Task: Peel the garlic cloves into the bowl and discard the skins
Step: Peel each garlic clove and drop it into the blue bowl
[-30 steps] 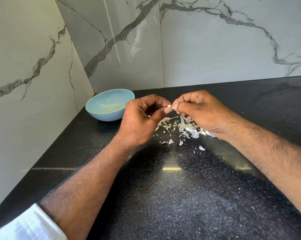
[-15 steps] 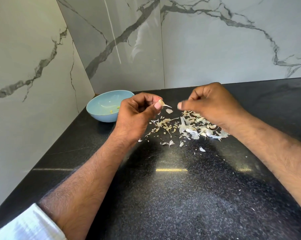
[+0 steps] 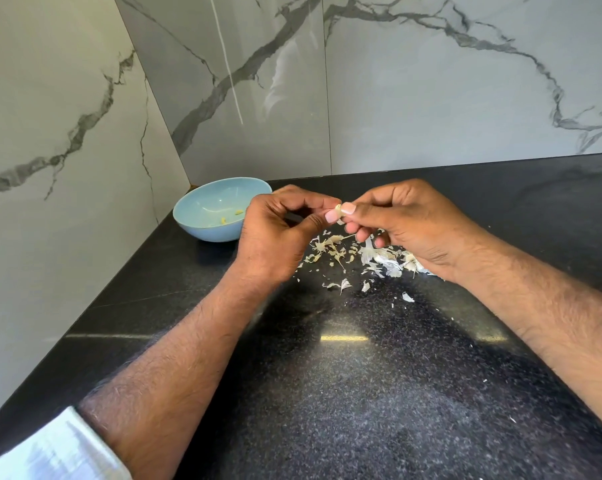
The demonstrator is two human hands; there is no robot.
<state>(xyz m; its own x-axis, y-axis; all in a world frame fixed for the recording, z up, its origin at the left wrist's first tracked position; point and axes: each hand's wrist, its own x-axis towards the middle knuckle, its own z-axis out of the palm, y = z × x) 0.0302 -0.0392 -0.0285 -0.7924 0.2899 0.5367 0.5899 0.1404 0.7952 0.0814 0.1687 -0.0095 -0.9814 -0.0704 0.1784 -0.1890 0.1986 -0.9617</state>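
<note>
A small garlic clove (image 3: 338, 206) is pinched between the thumbs and fingertips of both hands, a little above the black counter. My left hand (image 3: 278, 233) grips it from the left with curled fingers. My right hand (image 3: 407, 220) pinches it from the right, thumb tip on the clove. Most of the clove is hidden by the fingers. A light blue bowl (image 3: 202, 223) stands to the left near the wall corner, with a few yellowish garlic bits (image 3: 231, 216) inside. A heap of dry white skins (image 3: 358, 254) lies on the counter under and below the hands.
The black speckled counter (image 3: 344, 393) stretches toward me, with stray skin flakes (image 3: 407, 297) scattered on it. Marble-patterned walls (image 3: 431, 91) close off the back and left, meeting in a corner behind the bowl.
Half a second ago my right hand was pulled away to the right and a skin piece was falling. Now it has come back and pinches the clove held by my left hand.
</note>
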